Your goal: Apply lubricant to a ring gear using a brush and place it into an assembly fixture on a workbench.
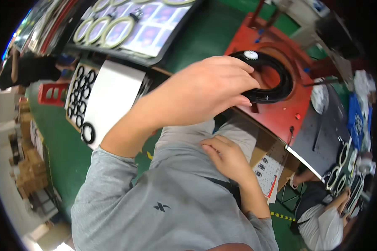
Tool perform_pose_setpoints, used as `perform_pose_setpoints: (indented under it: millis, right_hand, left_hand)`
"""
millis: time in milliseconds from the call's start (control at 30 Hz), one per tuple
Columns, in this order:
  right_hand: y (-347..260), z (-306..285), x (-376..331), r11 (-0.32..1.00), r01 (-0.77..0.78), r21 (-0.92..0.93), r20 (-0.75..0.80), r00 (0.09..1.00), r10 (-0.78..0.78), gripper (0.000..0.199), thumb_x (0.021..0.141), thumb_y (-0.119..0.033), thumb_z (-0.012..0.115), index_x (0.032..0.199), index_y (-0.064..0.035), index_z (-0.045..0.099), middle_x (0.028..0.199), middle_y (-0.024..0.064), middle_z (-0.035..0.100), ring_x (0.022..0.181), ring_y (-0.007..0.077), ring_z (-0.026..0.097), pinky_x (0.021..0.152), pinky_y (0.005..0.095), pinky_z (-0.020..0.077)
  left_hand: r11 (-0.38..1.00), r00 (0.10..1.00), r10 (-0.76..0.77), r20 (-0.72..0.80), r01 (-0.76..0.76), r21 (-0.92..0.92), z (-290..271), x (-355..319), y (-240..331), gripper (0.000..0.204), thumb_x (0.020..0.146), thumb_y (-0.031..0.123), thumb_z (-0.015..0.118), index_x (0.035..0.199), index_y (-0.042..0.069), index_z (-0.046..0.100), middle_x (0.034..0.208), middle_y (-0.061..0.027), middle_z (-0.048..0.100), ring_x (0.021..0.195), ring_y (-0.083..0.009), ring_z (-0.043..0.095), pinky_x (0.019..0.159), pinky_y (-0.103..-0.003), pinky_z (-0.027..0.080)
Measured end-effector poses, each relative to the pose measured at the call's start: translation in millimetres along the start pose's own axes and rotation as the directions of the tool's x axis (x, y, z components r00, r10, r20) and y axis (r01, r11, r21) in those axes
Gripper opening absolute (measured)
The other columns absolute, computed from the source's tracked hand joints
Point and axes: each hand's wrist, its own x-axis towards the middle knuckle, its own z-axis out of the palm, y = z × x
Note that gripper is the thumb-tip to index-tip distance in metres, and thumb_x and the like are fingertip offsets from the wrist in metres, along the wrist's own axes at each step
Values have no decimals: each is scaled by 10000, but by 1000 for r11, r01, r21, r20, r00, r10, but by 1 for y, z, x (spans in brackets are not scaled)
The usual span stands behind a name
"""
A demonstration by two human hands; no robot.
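Observation:
My left hand [213, 90] reaches across to the right, fingers closed on the near left side of a glossy black ring [285, 81]. A small white round part with a toothed rim [251, 55] shows on the ring's upper left, close to my knuckles. The ring is over the red plate [291, 115] of a machine or fixture; whether it rests on the plate I cannot tell. My fingertips are partly hidden behind the hand. Low in front of my lap, my right hand [228, 159] is loosely open, its thumb apart from the fingers, with nothing visible in it.
At the upper left, a tray [161, 52] carries several cream rings. Several small black rings [80, 94] lie beside a white board [117, 90]. A grey table [308, 144] with a blue bin [356, 119] is at the right. Another person [322, 221] sits at lower right.

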Motion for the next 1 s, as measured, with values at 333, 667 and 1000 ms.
perform_pose_setpoints:
  millis: [333,667,1000]
  right_hand:
    - [-25,-37,-17,1000,11,12,-310,951,-7,157,976,-24,690,1113,-16,767,879,109,715,766,207,694,696,324,545]
    - [-12,-75,32,678,-224,-700,-459,869,-188,680,1030,-250,610,1624,-29,363,1684,174,367,1593,394,259,1275,581,154]
    - [-41,-31,7,799,26,-601,-357,886,-297,465,914,-76,718,1370,-40,632,1499,149,573,1490,399,412,1234,535,252]
  left_hand:
    - [977,992,-119,-30,123,177,69,17,-31,445,1005,140,640,1433,23,602,1616,-223,444,1514,-431,387,1228,-513,361]
    - [995,985,-98,-141,102,23,59,6,-36,438,1000,204,667,1385,3,609,1560,-205,515,1508,-397,411,1246,-498,345]
    - [359,645,-426,-635,764,536,-92,-70,-155,392,914,197,746,1156,-74,597,1078,-296,681,1084,-444,639,972,-513,509]
